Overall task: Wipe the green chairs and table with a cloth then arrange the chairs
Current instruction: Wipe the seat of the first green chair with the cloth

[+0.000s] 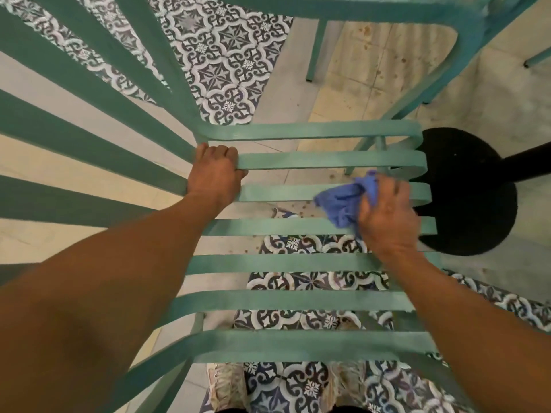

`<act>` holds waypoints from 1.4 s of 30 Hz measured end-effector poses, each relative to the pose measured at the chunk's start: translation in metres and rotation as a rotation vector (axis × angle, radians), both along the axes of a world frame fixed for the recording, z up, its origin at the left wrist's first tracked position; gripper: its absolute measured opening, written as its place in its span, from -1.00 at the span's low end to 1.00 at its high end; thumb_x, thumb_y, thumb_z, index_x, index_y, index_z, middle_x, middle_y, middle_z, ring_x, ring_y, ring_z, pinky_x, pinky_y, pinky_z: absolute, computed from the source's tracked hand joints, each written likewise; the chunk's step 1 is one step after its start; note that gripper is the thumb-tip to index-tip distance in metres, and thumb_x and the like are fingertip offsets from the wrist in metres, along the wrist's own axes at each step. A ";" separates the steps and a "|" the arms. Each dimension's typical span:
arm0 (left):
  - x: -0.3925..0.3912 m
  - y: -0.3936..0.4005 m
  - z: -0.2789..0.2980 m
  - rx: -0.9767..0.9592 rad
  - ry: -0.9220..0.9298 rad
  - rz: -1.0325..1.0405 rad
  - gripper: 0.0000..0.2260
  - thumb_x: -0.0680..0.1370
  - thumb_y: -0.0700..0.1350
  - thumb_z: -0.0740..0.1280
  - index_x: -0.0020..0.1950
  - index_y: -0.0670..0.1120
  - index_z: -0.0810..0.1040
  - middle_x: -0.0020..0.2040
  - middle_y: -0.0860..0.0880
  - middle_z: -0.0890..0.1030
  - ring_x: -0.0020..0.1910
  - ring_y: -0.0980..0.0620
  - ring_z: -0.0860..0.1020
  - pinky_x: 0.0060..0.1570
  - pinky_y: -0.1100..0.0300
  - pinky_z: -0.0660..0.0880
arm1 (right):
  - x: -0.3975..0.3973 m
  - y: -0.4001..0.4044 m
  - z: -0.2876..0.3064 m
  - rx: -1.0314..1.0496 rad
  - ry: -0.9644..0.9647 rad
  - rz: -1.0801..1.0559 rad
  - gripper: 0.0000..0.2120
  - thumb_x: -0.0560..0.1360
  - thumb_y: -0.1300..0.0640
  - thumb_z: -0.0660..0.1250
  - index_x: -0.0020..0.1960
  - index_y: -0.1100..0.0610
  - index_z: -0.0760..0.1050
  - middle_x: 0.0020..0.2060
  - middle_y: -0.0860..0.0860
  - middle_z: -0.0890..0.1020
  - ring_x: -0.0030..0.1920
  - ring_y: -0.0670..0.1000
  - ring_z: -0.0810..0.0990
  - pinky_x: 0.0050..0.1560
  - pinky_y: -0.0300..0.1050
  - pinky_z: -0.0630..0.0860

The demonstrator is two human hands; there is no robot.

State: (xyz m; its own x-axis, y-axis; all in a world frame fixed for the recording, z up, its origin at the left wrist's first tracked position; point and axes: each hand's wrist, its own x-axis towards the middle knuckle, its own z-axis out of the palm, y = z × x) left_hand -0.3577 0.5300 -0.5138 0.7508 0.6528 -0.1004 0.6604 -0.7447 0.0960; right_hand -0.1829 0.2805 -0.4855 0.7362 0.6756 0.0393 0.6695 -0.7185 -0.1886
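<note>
1. My left hand (pixel 216 171) curls round the far-left end of a slat of the green chair (pixel 298 302), where the seat meets the backrest, and steadies the frame.
2. My right hand (pixel 387 216) bunches the blue cloth (pixel 343 204) and presses it on the slats toward the seat's right side, close above the black table base (pixel 471 192) on the floor.
3. The chair stands right in front of me, its slatted seat over the patterned tiles (pixel 226 64); a second green chair (pixel 417 13) stands beyond it.
4. The cloth looks soft and limp, so I judge it will fold round each slat and reach the edges.
5. The chair looks rigid, painted and probably smooth; I expect it to slide on tile unless held.
6. For moving it later, the backrest rail or the seat's side frame seems the firmest grip.
</note>
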 end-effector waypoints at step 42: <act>0.002 -0.001 0.025 -0.160 0.301 0.024 -0.61 0.59 0.08 0.20 0.25 -0.18 0.40 0.25 -0.26 0.48 0.24 -0.28 0.42 0.25 -0.05 0.32 | -0.126 0.022 0.013 -0.118 0.298 0.119 -0.56 0.47 0.31 0.19 0.32 0.06 0.35 0.14 0.23 0.40 -0.02 0.22 0.49 -0.18 0.06 0.52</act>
State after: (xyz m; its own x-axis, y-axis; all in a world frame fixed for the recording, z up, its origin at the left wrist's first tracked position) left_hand -0.3561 0.5295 -0.4883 0.6566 0.6281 -0.4176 0.6941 -0.7198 0.0086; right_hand -0.3084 0.3028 -0.4722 0.6191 0.7447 -0.2492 0.6780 -0.6670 -0.3089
